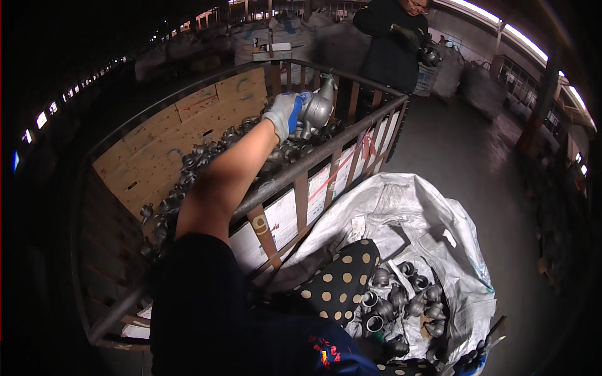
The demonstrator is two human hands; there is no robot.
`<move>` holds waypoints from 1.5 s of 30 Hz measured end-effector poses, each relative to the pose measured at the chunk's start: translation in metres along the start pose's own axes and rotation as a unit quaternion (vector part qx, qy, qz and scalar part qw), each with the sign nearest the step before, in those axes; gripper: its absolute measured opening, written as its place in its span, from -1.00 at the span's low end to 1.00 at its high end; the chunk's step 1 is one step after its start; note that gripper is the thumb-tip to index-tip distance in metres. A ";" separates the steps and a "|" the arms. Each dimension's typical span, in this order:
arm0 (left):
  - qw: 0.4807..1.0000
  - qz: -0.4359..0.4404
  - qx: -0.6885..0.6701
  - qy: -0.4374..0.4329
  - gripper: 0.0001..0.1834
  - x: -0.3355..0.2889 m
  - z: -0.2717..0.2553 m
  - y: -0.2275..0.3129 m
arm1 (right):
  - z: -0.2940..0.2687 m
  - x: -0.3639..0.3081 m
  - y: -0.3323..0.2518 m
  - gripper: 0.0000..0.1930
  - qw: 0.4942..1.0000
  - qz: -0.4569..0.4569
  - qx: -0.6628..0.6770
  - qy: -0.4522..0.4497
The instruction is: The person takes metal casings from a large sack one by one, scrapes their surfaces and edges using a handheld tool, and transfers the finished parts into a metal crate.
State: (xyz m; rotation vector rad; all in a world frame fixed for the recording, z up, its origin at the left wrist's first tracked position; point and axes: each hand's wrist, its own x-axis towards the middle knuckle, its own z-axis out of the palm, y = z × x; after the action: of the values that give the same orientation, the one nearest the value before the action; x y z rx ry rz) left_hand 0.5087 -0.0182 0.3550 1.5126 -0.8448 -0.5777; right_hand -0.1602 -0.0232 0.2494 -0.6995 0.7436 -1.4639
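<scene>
My left arm reaches over the rail of a brown metal crate (pixel 301 164). My left hand (pixel 287 114), in a grey-white glove with a blue-coated palm, is closed on the left side of a grey metal casting (pixel 318 111). The casting has a round, bulbous body, a narrow neck pointing up and a short stub at its lower end. It is held above a heap of similar grey castings (pixel 188 172) inside the crate. The fingertips are partly hidden against the metal. My right hand is not in view.
Beside the crate stands an open white woven bag (pixel 464 276) with several grey castings (pixel 414 307) in it. Polka-dot cloth (pixel 338 282) over my leg lies between bag and crate. Beyond the crate a person in dark clothes (pixel 392 50) stands near more sacks (pixel 480 91).
</scene>
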 end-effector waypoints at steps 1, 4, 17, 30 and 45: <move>1.000 0.000 -0.001 -0.010 -0.70 -0.009 0.009 0.007 | 0.004 -0.007 0.004 -0.77 1.000 -0.002 -0.004 -0.005; 0.989 0.052 -0.017 -0.136 -0.66 -0.041 0.038 0.030 | 0.046 -0.049 0.038 -0.68 1.000 -0.006 -0.019 -0.005; 0.805 0.162 0.037 -0.570 -0.91 -0.146 0.275 -0.028 | 0.068 -0.045 0.156 -0.76 0.935 -0.124 -0.332 -0.020; 0.737 -0.067 -0.280 -0.611 -0.76 -0.176 0.392 -0.092 | -0.023 -0.010 0.126 -0.67 0.987 -0.021 -0.156 0.041; 0.741 -0.222 -0.355 -0.525 -0.51 -0.192 0.452 -0.185 | -0.075 0.047 0.156 -0.83 0.974 0.142 0.046 0.170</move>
State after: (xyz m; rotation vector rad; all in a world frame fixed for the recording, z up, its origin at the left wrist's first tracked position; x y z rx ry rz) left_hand 0.0736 -0.1493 0.0919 0.5425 -0.8885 -1.9779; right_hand -0.1267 -0.0677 0.0789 -0.2575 0.9873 -1.3560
